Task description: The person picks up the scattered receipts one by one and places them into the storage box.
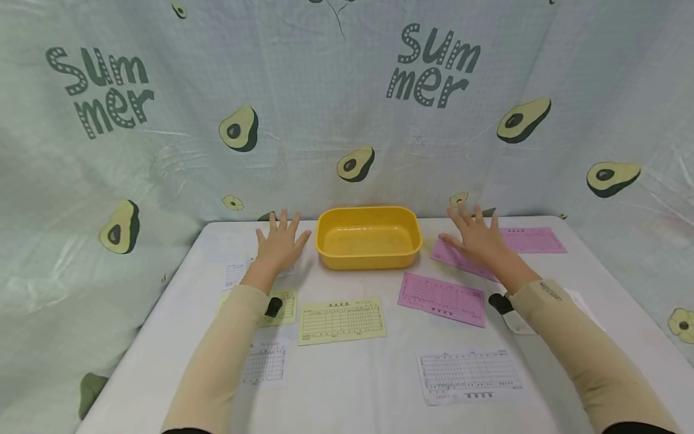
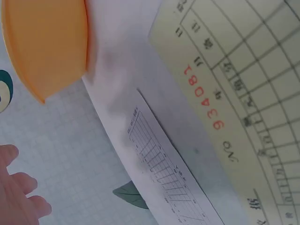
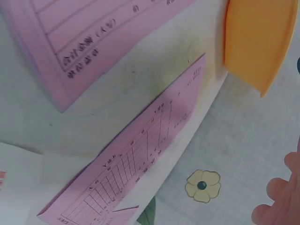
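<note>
My left hand (image 1: 279, 244) spreads its fingers left of a yellow tray (image 1: 368, 263), holding nothing. On the tray's other side my right hand (image 1: 477, 238) also has its fingers spread and holds nothing; it overlaps a pink form slip (image 1: 452, 256) in the head view. Below the left hand lies a white form slip (image 1: 236, 274), partly hidden by the forearm. The left wrist view shows a yellow form slip (image 2: 243, 93) with red digits, and a few fingertips (image 2: 28, 183). In the right wrist view a pink slip (image 3: 136, 145) lies near the yellow tray (image 3: 258, 42).
Across the white table (image 1: 347, 386) lie another yellow slip (image 1: 341, 322), a pink slip (image 1: 441, 298), a white slip (image 1: 470, 377) and, partly under the left sleeve, one more white slip (image 1: 267, 363). A curtain (image 1: 303, 90) printed with avocados hangs behind the table.
</note>
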Demonstrator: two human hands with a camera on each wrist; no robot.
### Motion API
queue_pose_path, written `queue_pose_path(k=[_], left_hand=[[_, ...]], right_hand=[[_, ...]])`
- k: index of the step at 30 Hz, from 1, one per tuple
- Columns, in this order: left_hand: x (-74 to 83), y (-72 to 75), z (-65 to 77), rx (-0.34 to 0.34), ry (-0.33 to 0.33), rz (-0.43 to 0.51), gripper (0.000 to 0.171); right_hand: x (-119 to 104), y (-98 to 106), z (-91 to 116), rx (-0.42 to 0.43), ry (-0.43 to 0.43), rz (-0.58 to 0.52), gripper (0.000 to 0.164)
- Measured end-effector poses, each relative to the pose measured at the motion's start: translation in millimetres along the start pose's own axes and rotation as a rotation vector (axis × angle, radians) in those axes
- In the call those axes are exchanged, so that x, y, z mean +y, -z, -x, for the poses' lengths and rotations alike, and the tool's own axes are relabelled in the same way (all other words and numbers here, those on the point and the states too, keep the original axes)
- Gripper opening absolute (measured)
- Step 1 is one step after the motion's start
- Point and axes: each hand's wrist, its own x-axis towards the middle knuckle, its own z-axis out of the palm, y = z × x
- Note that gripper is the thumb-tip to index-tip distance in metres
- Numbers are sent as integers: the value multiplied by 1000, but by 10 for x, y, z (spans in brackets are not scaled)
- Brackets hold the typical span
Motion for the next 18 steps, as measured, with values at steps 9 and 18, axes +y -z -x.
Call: queue_pose_path(k=[9,18], left_hand=[[24,-49,69,-7,-36,7,71],[51,-104,88,-42,-85,33,70]], right_hand=[[-60,-97,176,11,100,25,81],[-65,-208,306,19,164,-45,79]])
